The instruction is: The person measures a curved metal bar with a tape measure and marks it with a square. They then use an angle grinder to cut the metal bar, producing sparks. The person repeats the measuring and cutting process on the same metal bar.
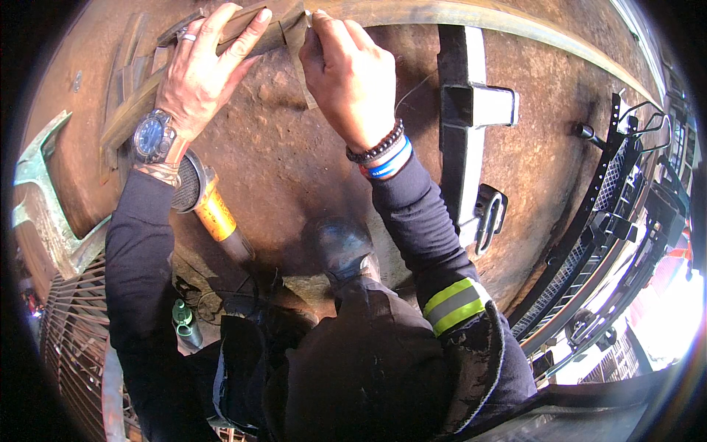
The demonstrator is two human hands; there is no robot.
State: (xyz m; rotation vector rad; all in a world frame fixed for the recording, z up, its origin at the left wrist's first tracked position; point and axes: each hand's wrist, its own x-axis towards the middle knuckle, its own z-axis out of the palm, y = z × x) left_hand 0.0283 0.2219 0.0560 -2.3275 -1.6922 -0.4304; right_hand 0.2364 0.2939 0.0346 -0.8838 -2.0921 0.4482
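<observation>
Along the far edge, a long curved metal bar (pixel 434 12) runs from left to right. My left hand (pixel 197 85), with a watch and a ring, rests its spread fingers over the bar's left part and a flat metal piece there. My right hand (pixel 353 77) is closed in a pinch beside it, its fingertips on something small and pale that I cannot make out. A thin flat metal strip (pixel 297 62) hangs down just left of the right hand's fingers. Below my left wrist lies a yellow angle grinder (pixel 215 214) with a round grey disc.
A black bracketed metal beam (pixel 462 125) lies right of my right forearm. Farther right stand black mesh-panelled bumpers (pixel 582 250). At left are a worn pale-green metal piece (pixel 48 191) and a rusty grille (pixel 77 331). A green-topped bottle (pixel 184 320) and cables sit near my body.
</observation>
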